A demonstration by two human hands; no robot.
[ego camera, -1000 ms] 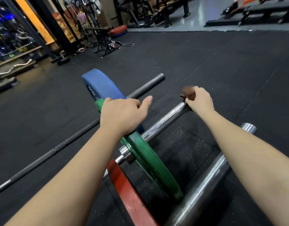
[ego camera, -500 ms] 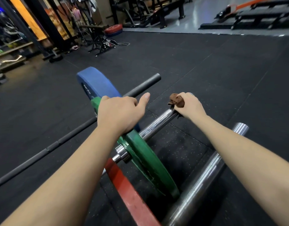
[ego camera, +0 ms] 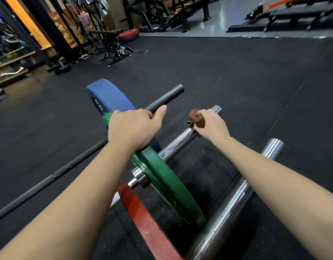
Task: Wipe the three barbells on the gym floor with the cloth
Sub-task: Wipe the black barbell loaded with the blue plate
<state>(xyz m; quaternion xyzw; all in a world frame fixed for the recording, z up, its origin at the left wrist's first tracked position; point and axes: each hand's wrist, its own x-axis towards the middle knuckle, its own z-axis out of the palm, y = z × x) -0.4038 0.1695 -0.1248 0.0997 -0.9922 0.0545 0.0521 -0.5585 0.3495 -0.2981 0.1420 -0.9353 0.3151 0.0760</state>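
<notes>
Three barbells lie side by side on the black rubber floor. The black barbell [ego camera: 72, 164] is farthest left and carries a blue plate [ego camera: 109, 96]. The middle chrome barbell [ego camera: 178, 142] holds a green plate [ego camera: 167, 182]. My left hand [ego camera: 133, 128] grips the top edge of that green plate. My right hand [ego camera: 211, 124] holds a brown cloth [ego camera: 197, 118] wrapped round the middle bar's sleeve, near its far end. A third chrome barbell [ego camera: 235, 197] lies at the right with a red plate [ego camera: 147, 218].
Racks, benches and stands [ego camera: 113, 44] line the far left and back edge of the rubber mat. A red and blue plate stack [ego camera: 129, 34] sits near them. Open black flooring [ego camera: 255, 76] stretches beyond the bar ends.
My right hand with the cloth slid slightly back along the chrome sleeve, so the bar's tip now shows past it. My left hand stays on the green plate.
</notes>
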